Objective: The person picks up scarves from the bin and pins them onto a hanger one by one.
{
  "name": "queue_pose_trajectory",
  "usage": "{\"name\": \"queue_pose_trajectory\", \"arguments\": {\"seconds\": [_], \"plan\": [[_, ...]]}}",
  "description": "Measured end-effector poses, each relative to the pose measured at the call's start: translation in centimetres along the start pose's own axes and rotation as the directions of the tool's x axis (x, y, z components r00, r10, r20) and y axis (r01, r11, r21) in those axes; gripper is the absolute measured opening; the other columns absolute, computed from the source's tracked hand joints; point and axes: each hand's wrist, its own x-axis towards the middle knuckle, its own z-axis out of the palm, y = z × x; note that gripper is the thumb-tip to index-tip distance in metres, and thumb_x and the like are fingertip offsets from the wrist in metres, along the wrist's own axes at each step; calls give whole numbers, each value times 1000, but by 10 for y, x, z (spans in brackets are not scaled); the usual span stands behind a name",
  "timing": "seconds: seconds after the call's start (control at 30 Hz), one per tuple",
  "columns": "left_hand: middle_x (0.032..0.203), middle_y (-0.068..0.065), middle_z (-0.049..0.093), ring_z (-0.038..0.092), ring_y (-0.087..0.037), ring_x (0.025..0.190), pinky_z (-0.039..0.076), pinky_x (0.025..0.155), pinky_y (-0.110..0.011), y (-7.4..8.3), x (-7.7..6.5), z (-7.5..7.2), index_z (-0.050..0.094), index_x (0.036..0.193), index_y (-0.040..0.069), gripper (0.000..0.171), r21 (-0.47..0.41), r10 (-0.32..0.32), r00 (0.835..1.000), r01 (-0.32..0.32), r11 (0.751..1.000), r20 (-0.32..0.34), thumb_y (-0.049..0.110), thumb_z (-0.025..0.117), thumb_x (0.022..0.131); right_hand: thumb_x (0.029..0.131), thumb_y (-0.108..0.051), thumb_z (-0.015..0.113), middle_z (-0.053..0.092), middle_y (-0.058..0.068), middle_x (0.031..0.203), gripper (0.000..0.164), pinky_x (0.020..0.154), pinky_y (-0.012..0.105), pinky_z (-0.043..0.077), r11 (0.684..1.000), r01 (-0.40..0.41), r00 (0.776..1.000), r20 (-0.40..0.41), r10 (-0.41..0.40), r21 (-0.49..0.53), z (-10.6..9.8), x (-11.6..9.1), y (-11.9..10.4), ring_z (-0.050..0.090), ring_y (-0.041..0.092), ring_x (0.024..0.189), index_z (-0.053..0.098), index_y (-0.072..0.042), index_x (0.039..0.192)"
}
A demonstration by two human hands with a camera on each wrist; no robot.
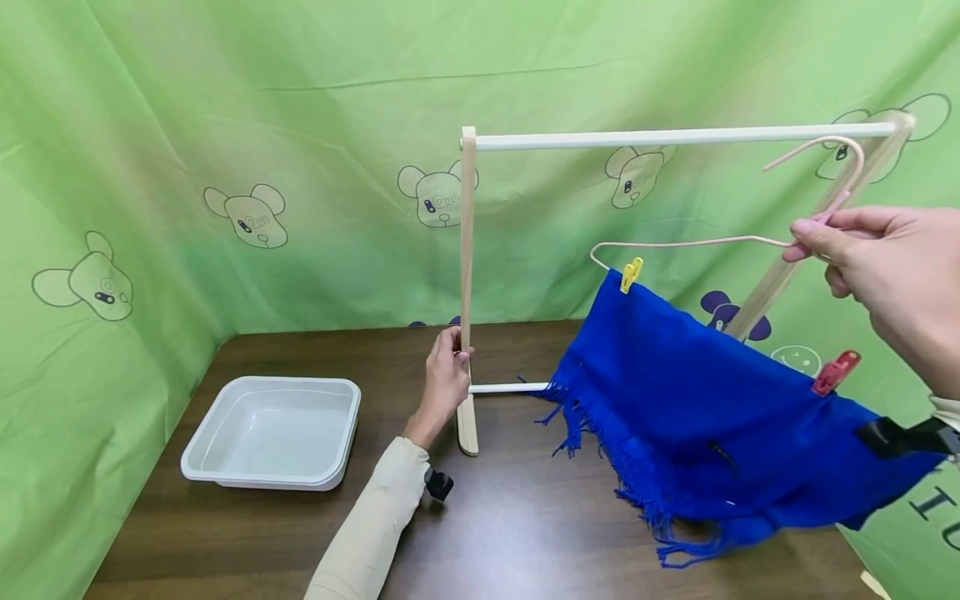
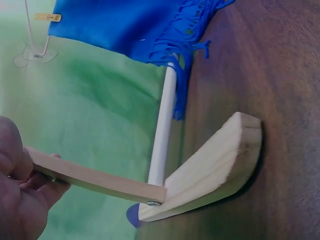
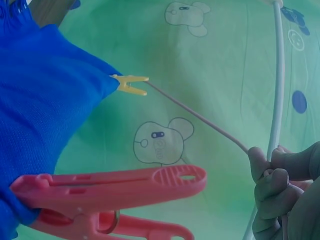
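In the head view my right hand (image 1: 892, 258) pinches a pink clothes hanger (image 1: 697, 242) at the base of its hook. The hook's open end is just below the rack's white top bar (image 1: 675, 136), in front of it. From the hanger drapes a blue fringed scarf (image 1: 675, 400), held by a yellow clothespin (image 1: 631, 275) and a red clothespin (image 1: 836, 372); both also show in the right wrist view. My left hand (image 1: 447, 375) grips the wooden upright (image 1: 467, 250) of the rack low down. In the left wrist view its fingers wrap around that upright.
A white plastic basin (image 1: 270, 483) stands on the brown table (image 1: 240, 550) at the left. The rack's wooden foot (image 2: 210, 170) and white lower bar (image 2: 163, 130) are near the tabletop. A green printed curtain (image 1: 337, 100) surrounds the table's back and sides.
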Motion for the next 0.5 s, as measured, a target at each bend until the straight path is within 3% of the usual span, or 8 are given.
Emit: {"name": "queue_pose_trajectory", "arguments": {"seconds": [0.13,0.33,0.5], "plan": [[97,-12,59,66,-21,91,54,80,-29,1,3,-4,50,113,1,32,-13,5,999,-4,1000,37,-11,53,84,83,-33,65,70,-11,73,32,48,33,21,1000,-5,1000,1,5,-20,-4,0,2,40,16,49,66,-11,107],[96,-14,63,67,-22,89,54,78,-22,-1,7,-13,54,113,-1,30,-88,68,994,-61,994,85,-7,59,84,79,-30,71,70,-10,67,26,41,31,28,999,6,999,-39,-7,-34,0,-4,2,45,15,43,71,-10,96],[100,-14,62,66,-23,95,54,80,-23,-3,6,-22,54,115,1,31,-180,34,988,-6,984,151,-1,60,86,76,-29,74,70,-10,64,24,39,29,33,1000,-5,999,-45,4,-31,5,-5,-2,47,16,40,72,-11,91]]}}
